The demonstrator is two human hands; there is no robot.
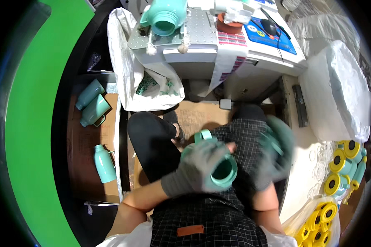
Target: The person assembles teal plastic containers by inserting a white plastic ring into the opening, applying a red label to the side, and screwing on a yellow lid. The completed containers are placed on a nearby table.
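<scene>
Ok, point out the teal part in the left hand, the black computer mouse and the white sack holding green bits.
Teal part (223,171): head view, inside its round opening.
Black computer mouse (269,27): head view, middle of its top.
White sack (129,76): head view, its side wall.

- White surface (189,56) ahead, white front.
- Brown cardboard floor covering (198,113) below it.
- Second, pale surface (299,171) at right.
- Bright green panel (33,136) along left.

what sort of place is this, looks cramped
Probably a small factory or workshop assembly station: matching teal jugs lie in an open box, round yellow parts are heaped at lower right, and the gloved left hand holds a teal container.
</scene>
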